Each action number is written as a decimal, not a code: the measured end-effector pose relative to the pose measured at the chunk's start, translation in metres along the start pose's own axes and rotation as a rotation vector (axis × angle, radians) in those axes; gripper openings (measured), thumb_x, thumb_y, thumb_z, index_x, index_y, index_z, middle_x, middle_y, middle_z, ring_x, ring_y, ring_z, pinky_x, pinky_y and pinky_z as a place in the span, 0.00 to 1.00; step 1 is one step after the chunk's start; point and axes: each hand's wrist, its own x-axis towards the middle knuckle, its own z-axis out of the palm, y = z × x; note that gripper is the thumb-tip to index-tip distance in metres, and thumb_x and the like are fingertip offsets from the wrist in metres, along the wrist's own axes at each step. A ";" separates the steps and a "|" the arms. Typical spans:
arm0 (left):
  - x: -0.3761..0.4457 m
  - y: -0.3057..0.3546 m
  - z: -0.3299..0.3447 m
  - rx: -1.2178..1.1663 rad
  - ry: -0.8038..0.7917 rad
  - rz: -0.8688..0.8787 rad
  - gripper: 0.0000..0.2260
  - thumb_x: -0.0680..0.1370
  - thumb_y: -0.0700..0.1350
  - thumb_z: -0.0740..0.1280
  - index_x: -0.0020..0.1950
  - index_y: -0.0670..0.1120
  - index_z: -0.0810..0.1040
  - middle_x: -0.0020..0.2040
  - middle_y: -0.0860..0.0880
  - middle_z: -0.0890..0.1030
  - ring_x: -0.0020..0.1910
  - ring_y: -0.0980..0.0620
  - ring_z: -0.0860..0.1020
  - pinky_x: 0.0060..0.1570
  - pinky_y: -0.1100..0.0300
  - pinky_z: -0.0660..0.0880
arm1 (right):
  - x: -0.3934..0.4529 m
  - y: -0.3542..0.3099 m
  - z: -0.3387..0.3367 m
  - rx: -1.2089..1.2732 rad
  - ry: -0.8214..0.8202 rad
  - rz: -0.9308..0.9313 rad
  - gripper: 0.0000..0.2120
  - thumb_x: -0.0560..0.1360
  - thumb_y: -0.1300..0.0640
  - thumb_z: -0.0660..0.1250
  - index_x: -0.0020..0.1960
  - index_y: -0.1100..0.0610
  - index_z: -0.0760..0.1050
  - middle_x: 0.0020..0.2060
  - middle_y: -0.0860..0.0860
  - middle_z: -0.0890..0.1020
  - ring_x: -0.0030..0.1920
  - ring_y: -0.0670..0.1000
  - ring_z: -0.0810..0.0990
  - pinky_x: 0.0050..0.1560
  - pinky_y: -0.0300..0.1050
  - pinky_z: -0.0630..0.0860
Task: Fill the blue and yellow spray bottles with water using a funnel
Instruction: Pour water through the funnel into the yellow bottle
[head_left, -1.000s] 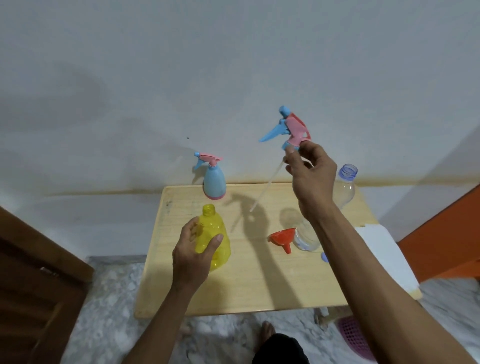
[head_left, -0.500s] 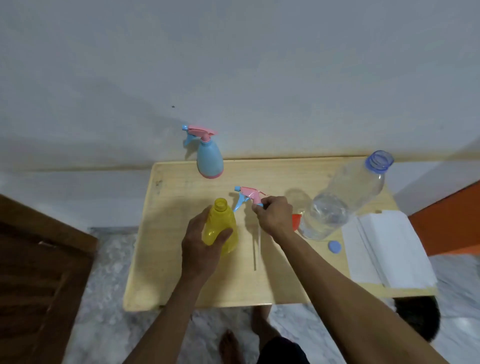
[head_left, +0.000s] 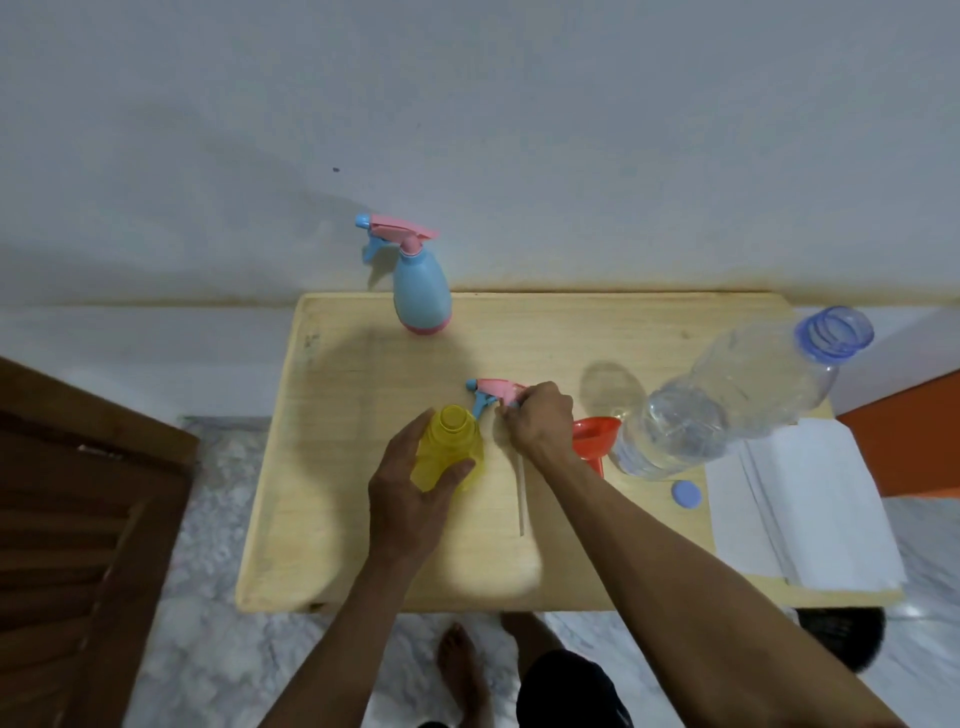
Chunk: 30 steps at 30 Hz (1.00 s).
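Observation:
The yellow spray bottle stands uncapped near the middle of the wooden table, and my left hand grips its body. Its pink and blue spray head lies on the table just right of the bottle's neck, its dip tube pointing toward me. My right hand pinches that spray head. The blue spray bottle stands capped at the table's far edge. A red funnel lies right of my right hand, partly hidden by it.
A large clear water bottle, uncapped, stands at the right, with its blue cap lying on the table in front of it. A stack of white paper covers the right end. A wooden door is at the left.
My right hand has brought the spray head down from high above the table and laid it beside the yellow bottle. My left hand has kept its grip on the bottle.

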 end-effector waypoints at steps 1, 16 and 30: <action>-0.001 0.000 0.000 0.002 -0.002 0.005 0.31 0.68 0.57 0.76 0.70 0.55 0.74 0.65 0.56 0.79 0.63 0.56 0.77 0.62 0.47 0.76 | 0.000 0.000 0.000 -0.008 -0.001 -0.002 0.17 0.78 0.55 0.70 0.61 0.65 0.75 0.58 0.63 0.80 0.60 0.63 0.78 0.55 0.48 0.74; -0.009 -0.003 -0.003 -0.021 -0.023 0.010 0.30 0.69 0.47 0.79 0.69 0.52 0.74 0.62 0.55 0.79 0.58 0.67 0.76 0.58 0.62 0.77 | -0.051 0.005 -0.044 0.018 0.171 -0.228 0.20 0.80 0.56 0.68 0.70 0.61 0.73 0.65 0.60 0.73 0.59 0.61 0.78 0.51 0.42 0.66; -0.010 -0.008 0.000 -0.060 -0.018 -0.013 0.31 0.69 0.45 0.79 0.70 0.50 0.74 0.64 0.52 0.80 0.62 0.56 0.77 0.61 0.52 0.77 | -0.073 0.067 -0.041 -0.116 0.214 -0.159 0.17 0.82 0.48 0.64 0.66 0.56 0.73 0.54 0.61 0.80 0.53 0.63 0.80 0.46 0.49 0.71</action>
